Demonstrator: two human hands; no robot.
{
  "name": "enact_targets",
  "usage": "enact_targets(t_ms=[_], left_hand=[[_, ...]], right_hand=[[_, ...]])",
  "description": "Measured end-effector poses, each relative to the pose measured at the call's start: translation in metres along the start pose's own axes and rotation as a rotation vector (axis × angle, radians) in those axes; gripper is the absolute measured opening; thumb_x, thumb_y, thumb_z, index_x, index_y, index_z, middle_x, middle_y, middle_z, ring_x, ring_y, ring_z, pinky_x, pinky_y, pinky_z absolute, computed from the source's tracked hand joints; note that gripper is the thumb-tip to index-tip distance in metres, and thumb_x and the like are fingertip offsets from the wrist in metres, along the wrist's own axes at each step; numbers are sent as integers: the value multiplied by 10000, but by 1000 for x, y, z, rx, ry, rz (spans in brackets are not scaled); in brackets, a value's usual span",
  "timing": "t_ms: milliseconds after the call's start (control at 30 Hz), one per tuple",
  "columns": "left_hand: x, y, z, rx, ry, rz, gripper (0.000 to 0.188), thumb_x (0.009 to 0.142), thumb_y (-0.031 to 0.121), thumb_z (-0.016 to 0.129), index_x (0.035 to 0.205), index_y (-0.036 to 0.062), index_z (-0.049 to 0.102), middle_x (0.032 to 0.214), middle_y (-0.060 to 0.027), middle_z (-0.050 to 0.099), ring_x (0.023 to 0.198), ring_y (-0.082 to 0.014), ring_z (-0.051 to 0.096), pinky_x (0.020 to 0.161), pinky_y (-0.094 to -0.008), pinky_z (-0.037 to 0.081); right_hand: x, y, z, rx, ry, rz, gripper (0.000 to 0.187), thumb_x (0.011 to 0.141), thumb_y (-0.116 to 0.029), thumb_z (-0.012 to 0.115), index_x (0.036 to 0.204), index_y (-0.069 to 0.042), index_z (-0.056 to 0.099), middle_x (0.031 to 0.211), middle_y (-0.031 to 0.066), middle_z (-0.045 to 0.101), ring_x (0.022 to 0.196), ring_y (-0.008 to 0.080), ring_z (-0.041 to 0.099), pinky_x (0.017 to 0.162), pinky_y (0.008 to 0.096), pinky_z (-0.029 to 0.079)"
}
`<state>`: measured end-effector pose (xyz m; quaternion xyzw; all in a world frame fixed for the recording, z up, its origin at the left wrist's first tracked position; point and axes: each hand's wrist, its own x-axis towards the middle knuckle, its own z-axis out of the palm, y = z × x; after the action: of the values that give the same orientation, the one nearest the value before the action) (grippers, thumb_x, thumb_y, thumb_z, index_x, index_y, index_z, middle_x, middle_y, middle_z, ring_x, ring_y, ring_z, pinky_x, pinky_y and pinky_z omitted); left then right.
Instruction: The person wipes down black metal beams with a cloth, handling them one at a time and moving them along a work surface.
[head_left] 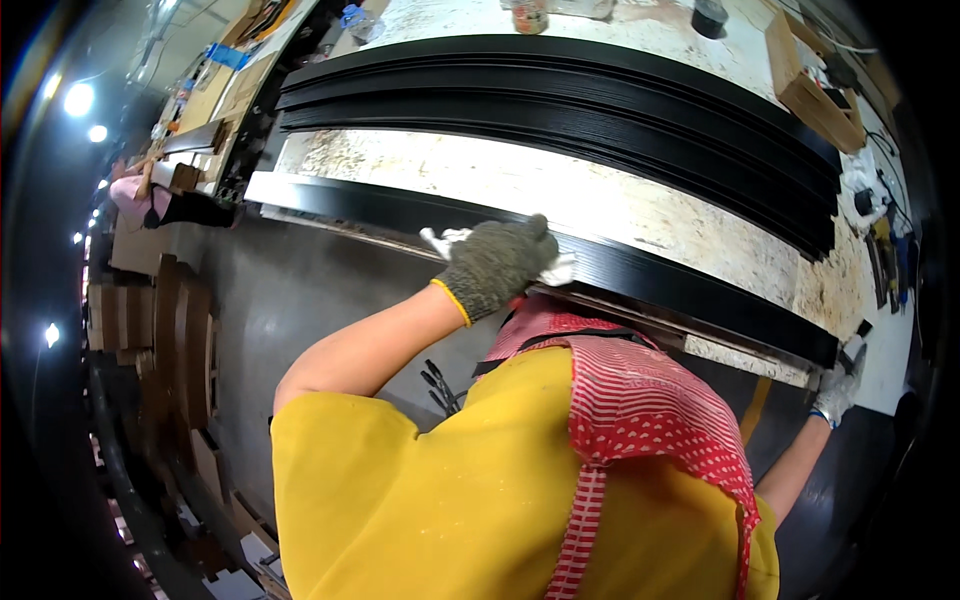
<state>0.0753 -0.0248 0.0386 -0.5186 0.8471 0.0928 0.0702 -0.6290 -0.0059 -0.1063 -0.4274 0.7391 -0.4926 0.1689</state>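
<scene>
A long, narrow black board (650, 285), glossy, finely grained, palely gleaming at its ten-o'clock end, lies along the six-o'clock edge of the stained white surface (560, 185). Mid-board, the grey-knit-gloved left hand (498, 265) curls over crumpled white cloth (561, 270); toward four o'clock, the pale-gloved right hand (836, 388) meets the board's end, grip unclear.

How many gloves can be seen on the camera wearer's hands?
2: a dark grey glove on the left hand, with a white cloth against the black strip; a pale grey glove on the right hand, by the strip's right end. Neither is hidden.
</scene>
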Motion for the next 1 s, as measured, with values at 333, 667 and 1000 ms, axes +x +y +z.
enact_targets(t_ms=[333,667,1000], left_hand=[[16,-46,21,-77,-49,-131,737,706,427,821,1296,87,538,1228,-185,607,1068,-393,609,852,-457,520],[87,91,-29,46,-354,-235,1030,658,426,871,1490,151,330,1245,-189,635,1012,-397,668,821,-469,548],[89,79,-12,63,-325,-136,936,695,583,807,1435,139,446,1228,-200,645,1042,-404,657,880,-457,525]], right_hand=[[-60,-128,25,399,110,324,518,949,-318,611,1371,-33,514,1270,107,563,1100,218,578,883,353,545],[-27,-120,-10,215,-172,367,464,877,-104,678,1328,-89,573,1211,68,607,1023,138,603,836,234,556],[9,-111,12,249,-488,298,460,829,-42,653,1279,-131,626,1176,66,649,1010,159,635,802,255,566]])
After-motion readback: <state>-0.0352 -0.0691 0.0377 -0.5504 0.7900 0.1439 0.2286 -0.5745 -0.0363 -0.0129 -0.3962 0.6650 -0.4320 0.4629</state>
